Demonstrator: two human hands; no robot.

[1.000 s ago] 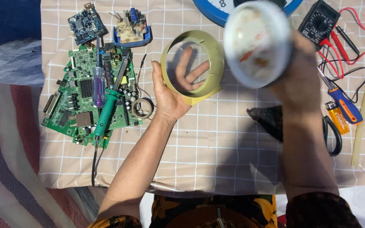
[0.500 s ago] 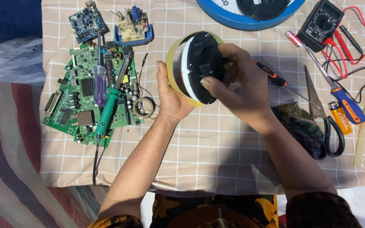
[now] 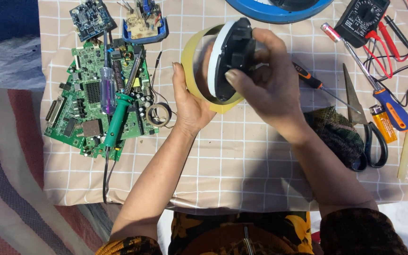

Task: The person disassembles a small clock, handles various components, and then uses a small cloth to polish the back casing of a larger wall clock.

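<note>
L hand [image 3: 190, 101] grips the yellow ring [image 3: 192, 71], held above the table's far-middle. R hand [image 3: 270, 87], a sec ago lifting the round black-and-white part [image 3: 230, 59] high, has now brought it down and tilted it half inside the ring, fingers wrapped on its back. Fitting is underway, not seated yet. Circuit board [image 3: 90, 104] sits near left edge.

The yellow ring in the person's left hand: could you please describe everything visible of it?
The wide yellow plastic-looking ring is thin-walled, open and tilted on edge above the checked tablecloth. The left hand cups its lower outer wall. A round black part with a white rim, gripped by the right hand, sits partly inside it, hiding its far side.
</note>
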